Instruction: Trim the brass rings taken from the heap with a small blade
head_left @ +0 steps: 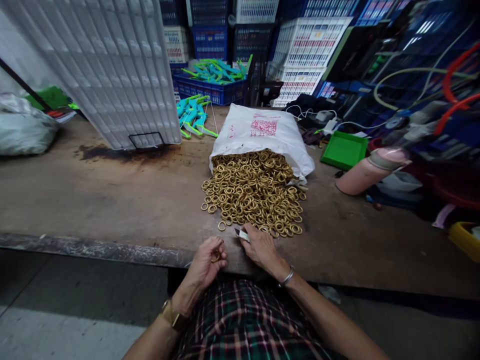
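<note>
My left hand (209, 260) is closed around a brass-coloured ring (216, 257) just above the table's front edge. In my right hand (261, 247) is a small knife (243, 235) with a dark pointed tip and a pale handle, pointing left toward my other hand. That hand rests at the near edge of a big heap of brass-coloured rings (255, 192). The heap spills out of the mouth of a white sack (258, 127) with red print. A single loose ring (222, 226) lies at the front of the heap.
Behind the sack are teal and green plastic pieces (194, 116) and a blue crate (213, 90) full of more. A ribbed translucent panel (123, 75) stands at left. On the right are a green tray (344, 151) and a pink bottle (369, 171). Stacked crates (303, 42) line the back.
</note>
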